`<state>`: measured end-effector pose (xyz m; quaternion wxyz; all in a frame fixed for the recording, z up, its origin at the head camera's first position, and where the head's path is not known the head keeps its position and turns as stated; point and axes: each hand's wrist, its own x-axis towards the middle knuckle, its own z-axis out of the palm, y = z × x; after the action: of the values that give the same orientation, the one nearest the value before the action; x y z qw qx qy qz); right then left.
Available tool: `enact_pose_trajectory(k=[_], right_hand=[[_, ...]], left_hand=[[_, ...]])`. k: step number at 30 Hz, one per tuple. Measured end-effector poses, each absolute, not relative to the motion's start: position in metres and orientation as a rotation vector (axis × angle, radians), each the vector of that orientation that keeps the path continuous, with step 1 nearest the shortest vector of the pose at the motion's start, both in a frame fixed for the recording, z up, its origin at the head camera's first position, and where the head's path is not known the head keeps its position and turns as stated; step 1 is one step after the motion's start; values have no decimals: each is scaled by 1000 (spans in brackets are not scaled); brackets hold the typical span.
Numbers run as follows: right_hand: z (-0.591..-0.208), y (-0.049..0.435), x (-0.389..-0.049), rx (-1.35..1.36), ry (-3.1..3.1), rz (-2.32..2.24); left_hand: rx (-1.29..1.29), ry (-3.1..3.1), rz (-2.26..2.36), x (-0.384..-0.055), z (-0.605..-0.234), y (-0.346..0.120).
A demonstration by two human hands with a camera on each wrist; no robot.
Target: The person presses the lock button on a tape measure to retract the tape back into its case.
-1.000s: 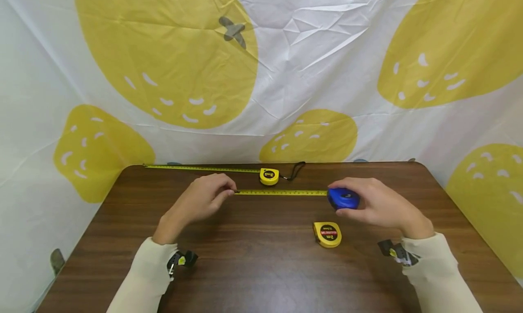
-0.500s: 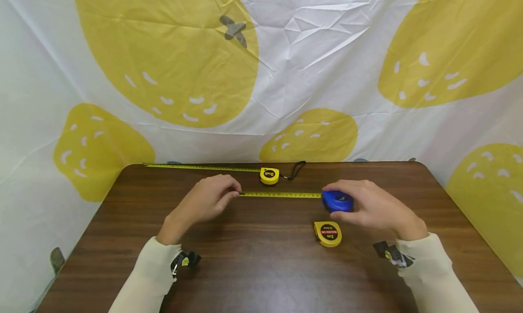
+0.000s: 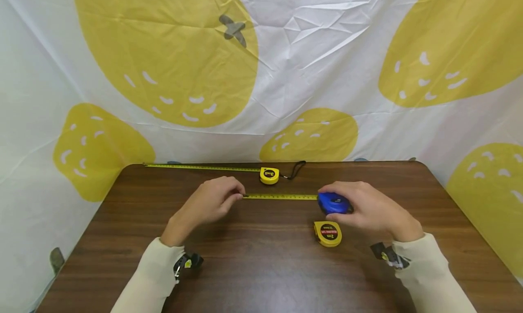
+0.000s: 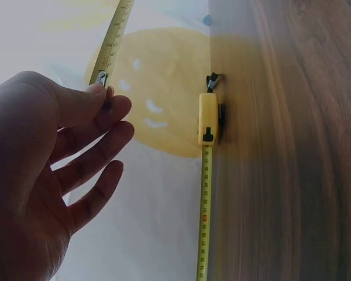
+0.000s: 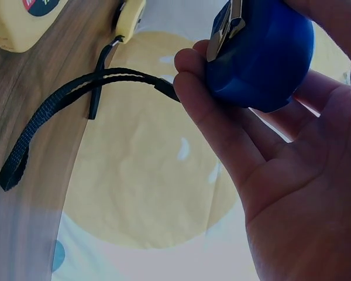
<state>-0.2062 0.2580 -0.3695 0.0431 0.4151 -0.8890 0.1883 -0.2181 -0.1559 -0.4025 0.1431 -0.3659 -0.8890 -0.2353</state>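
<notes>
My right hand grips a blue tape measure by its case, thumb on one side and fingers on the other. Its yellow blade stretches straight across to my left hand. Thumb and forefinger of that hand pinch the metal hook at the blade's end, the other fingers loosely bent. In the right wrist view the case shows a metal clip, and a black wrist strap hangs off it. Just in front of the blue case lies a yellow 2 m tape measure, its blade in.
Along the back of the wooden table lies a yellow 3 m tape measure, its blade drawn out leftward and its black strap to the right. A white cloth with yellow fruit shapes hangs behind the table edge.
Both hands have come closer together, the right moving left with the blue case and the left moving slightly right. The exposed blade between them is shorter. The yellow tape measures have stayed put.
</notes>
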Motion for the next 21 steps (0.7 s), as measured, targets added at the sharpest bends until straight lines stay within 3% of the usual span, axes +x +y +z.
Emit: enact_pose_trajectory(k=[21], right_hand=[[-375,242,-205,1359,-2637,547]], left_hand=[[-1119,-2552,-668,-214,-406,-141]])
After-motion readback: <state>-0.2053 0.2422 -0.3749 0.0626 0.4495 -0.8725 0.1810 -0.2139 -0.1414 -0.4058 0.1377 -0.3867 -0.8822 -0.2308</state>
